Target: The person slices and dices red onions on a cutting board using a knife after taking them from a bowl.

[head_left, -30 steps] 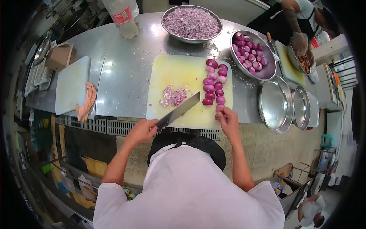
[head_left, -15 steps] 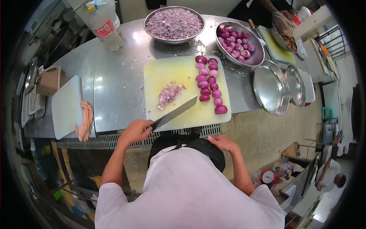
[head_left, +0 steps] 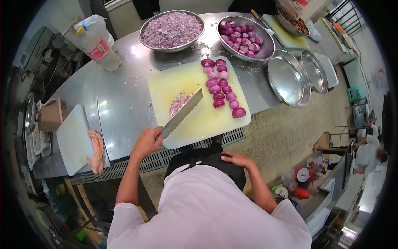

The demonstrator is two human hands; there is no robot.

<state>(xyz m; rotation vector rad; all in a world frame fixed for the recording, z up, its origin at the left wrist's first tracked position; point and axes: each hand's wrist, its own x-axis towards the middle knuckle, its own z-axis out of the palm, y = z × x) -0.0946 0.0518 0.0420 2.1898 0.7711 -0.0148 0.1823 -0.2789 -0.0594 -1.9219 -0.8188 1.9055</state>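
My left hand (head_left: pixel 147 141) grips the handle of a broad-bladed knife (head_left: pixel 182 113), whose blade slants up and right over the cutting board (head_left: pixel 166 89). Beside the blade lies a small heap of chopped onion (head_left: pixel 179 102), partly hidden by it. Two rows of peeled purple onion pieces (head_left: pixel 218 89) run down the board's right side. My right hand (head_left: pixel 238 158) rests on the dark apron (head_left: pixel 203 158) at my waist, fingers spread and holding nothing.
Behind the board stand a bowl of chopped onion (head_left: pixel 172 31) and a bowl of whole onions (head_left: pixel 246 38). Empty metal pans (head_left: pixel 289 79) are at right. A bottle (head_left: pixel 98 50), a second board (head_left: pixel 74 139) and a pink cloth (head_left: pixel 96 151) are at left.
My right hand has left the onion row's near end and come down to the apron. The knife stays in my left hand, its blade now steeper. The view has turned.
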